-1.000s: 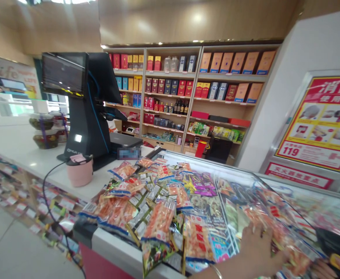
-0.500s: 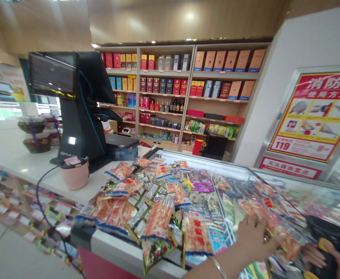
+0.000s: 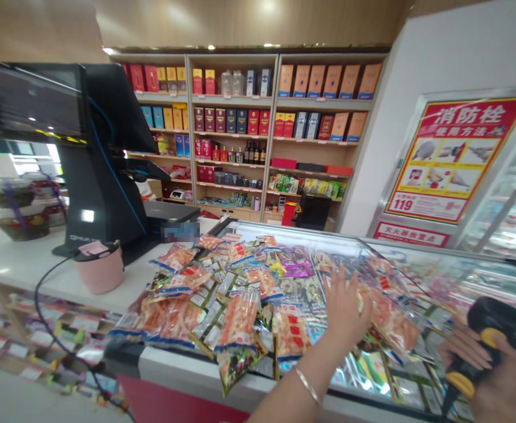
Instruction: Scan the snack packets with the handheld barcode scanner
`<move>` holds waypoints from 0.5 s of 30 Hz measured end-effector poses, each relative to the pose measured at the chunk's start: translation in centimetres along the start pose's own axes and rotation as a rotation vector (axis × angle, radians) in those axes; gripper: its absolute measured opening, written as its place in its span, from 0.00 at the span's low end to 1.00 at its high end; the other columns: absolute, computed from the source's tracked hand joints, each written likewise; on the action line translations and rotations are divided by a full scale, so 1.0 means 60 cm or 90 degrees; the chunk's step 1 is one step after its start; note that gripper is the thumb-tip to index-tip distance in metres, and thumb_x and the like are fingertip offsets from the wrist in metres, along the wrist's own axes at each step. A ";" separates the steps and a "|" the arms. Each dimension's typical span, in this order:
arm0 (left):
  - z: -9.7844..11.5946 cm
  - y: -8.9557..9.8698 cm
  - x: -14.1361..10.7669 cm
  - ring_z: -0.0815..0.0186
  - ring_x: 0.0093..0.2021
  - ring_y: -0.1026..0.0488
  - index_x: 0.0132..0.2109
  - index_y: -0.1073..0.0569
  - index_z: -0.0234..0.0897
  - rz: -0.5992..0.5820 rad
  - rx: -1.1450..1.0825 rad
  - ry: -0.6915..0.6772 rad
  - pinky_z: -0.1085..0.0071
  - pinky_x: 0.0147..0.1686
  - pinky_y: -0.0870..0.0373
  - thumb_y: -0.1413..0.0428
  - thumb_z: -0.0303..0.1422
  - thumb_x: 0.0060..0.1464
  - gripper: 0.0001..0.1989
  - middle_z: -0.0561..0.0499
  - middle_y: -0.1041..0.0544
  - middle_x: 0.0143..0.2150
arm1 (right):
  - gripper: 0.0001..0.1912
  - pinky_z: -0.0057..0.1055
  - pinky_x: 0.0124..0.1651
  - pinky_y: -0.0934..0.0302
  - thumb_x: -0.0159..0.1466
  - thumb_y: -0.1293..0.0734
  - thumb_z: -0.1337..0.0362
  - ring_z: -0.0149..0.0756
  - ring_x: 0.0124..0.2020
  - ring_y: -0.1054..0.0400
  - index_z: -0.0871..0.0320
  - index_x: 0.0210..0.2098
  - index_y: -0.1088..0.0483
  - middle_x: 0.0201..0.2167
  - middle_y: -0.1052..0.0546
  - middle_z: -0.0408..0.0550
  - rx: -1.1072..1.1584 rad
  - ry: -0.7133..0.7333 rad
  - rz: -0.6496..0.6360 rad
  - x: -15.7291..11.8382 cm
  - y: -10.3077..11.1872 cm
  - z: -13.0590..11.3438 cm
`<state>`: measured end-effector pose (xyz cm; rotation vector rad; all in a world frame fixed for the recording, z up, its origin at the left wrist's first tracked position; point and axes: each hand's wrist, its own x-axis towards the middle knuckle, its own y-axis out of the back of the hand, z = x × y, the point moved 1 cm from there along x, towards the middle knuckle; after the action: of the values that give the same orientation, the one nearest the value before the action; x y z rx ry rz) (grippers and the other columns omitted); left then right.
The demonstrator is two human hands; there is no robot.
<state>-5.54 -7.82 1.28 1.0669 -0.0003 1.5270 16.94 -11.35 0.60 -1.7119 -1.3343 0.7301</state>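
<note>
Two register screens [image 3: 37, 106] and one pink container [image 3: 100, 271] stand left. Overlapping snack packets [image 3: 239, 320], too many to count, cover the glass-topped case [image 3: 170, 365]. One left hand [image 3: 345, 308], fingers apart, is over more packets; one right hand [image 3: 500, 376] clamps one black scanner [image 3: 507, 324].

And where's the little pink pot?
The pink pot is on the left of the head view, on the white counter, right in front of the black screen stand.

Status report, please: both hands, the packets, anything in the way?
Left hand open at the snack packets. Right hand closed around black scanner. In the way: packets overlapping, one green packet jutting over the display case's front edge.
</note>
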 end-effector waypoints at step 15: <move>-0.258 0.362 0.065 0.50 0.52 0.29 0.53 0.31 0.29 -0.122 0.415 0.316 0.58 0.49 0.34 0.52 0.40 0.58 0.21 0.34 0.27 0.51 | 0.17 0.16 0.11 0.50 0.47 0.25 0.58 0.18 0.11 0.55 0.56 0.24 0.38 0.13 0.46 0.32 -0.132 -0.172 -0.274 0.068 -0.222 0.278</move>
<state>-31.43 -2.50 6.61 1.1068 0.9710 1.6133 -2.31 -1.91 4.18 -1.4366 -1.9468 0.6008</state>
